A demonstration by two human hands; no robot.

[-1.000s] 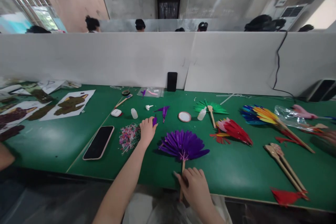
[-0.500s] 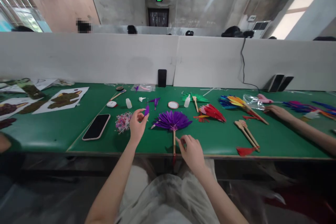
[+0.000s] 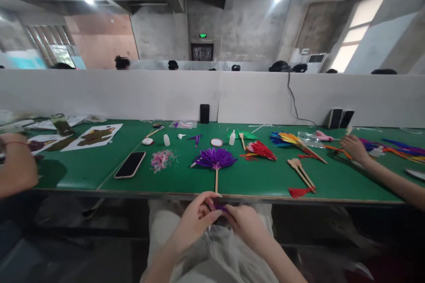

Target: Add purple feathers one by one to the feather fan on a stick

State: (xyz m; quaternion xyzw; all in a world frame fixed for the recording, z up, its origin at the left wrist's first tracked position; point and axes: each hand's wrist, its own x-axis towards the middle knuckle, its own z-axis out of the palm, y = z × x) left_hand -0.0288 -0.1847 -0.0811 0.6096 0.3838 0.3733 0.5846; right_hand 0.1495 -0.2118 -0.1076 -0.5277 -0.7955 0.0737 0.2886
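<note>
Below the table's front edge, over my lap, my left hand (image 3: 199,216) and my right hand (image 3: 245,225) meet with their fingertips pinched on a small purple feather-like piece (image 3: 221,208). My fingers cover much of it. Just beyond them a purple fan (image 3: 215,159) lies spread on the green table (image 3: 186,181), its wooden handle (image 3: 217,181) pointing at me. Left of the fan is a pile of pink and white confetti-like bits (image 3: 162,160). More purple pieces (image 3: 196,139) lie behind it, beside a round white lid-like disc (image 3: 216,142).
A phone (image 3: 130,165) and a small white bottle (image 3: 166,140) are on the left, another bottle (image 3: 232,137) on the right. Red (image 3: 260,150) and multicoloured (image 3: 288,138) fans lie further right, near wooden handles (image 3: 301,174). Other people's hands (image 3: 354,148) work at both sides.
My left hand has brought the small purple piece from beside the fan down to my lap. My right hand has left the fan's handle and joined it. The view has tilted up.
</note>
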